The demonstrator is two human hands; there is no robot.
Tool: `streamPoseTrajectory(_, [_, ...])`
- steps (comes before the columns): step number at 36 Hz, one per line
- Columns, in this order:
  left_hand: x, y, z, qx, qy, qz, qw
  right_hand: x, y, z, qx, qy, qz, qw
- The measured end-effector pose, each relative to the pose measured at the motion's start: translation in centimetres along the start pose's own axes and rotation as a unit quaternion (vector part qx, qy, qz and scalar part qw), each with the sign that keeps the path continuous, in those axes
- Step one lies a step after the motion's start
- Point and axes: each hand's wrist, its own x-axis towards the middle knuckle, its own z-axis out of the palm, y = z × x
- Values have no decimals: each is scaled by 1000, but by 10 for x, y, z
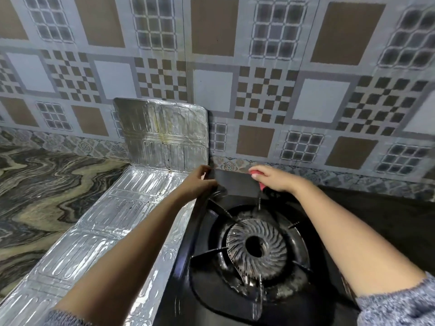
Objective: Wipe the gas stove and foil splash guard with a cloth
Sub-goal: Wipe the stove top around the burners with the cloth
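Note:
A black gas stove (pixel 211 300) with a round burner (pixel 256 248) and a metal pan support fills the lower middle. A silver foil splash guard (pixel 131 208) lies along its left side, and one panel (pixel 162 130) stands against the wall. A dark flat panel (pixel 235 184) rises at the stove's back edge. My left hand (pixel 200 182) grips that panel's left end, fingers curled over its top. My right hand (pixel 274 178) holds a red cloth (pixel 254 172) against the panel's right end; most of the cloth is hidden under my fingers.
A patterned tile wall (pixel 259 90) rises right behind the stove. A marbled countertop (pixel 42 184) spreads to the left of the foil. To the right of the stove lies a dark surface (pixel 388 220).

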Motion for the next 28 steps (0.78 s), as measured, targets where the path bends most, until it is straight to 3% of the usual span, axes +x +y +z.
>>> streamPoseTrajectory(4, [12, 12, 12, 139, -1, 41, 989, -13, 20, -6, 19, 21, 18, 999])
streamPoseTrajectory(9, [31, 23, 24, 330, -34, 58, 941, -34, 47, -14, 2, 53, 20, 998])
streamPoseTrajectory(16, [52, 48, 50, 351, -132, 59, 925, -64, 90, -31, 15, 73, 51, 996])
streamPoseTrajectory(28, [57, 99, 142, 330, -229, 87, 911, -112, 157, -58, 1, 82, 106, 991])
